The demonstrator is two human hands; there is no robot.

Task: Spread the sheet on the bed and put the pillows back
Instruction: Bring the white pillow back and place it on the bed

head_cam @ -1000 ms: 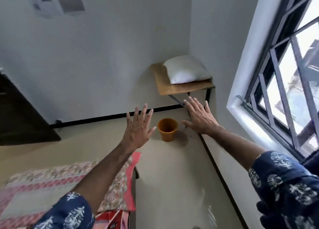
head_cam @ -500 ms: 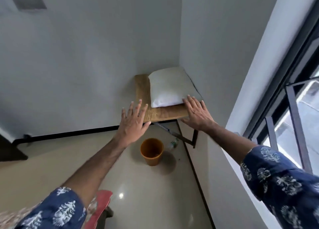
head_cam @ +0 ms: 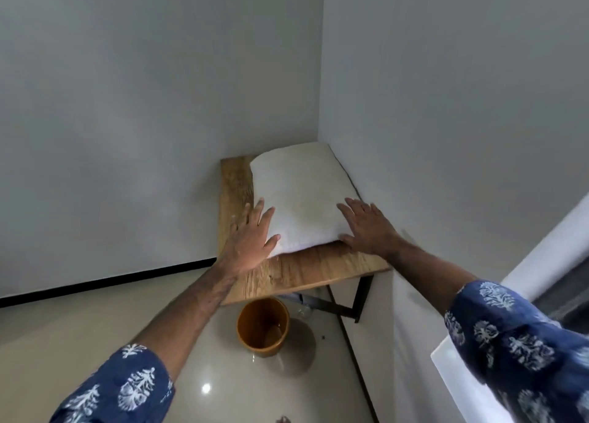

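Observation:
A white pillow (head_cam: 302, 196) lies on a wooden wall shelf (head_cam: 306, 271) in the room's corner. My left hand (head_cam: 250, 236) is at the pillow's near left corner, fingers spread, thumb against the pillow's edge. My right hand (head_cam: 366, 228) rests at the pillow's near right corner, fingers spread over it, thumb along its lower edge. Neither hand has closed on the pillow. The bed and sheet are out of view.
An orange bucket (head_cam: 263, 327) stands on the glossy floor under the shelf, beside a black shelf bracket (head_cam: 350, 304). Grey walls meet behind the shelf. A white window ledge (head_cam: 462, 381) juts in at the lower right.
I have moved closer to the corner shelf and both hands have reached forward onto the pillow's near corners. The bed with its patterned sheet has dropped out of view.

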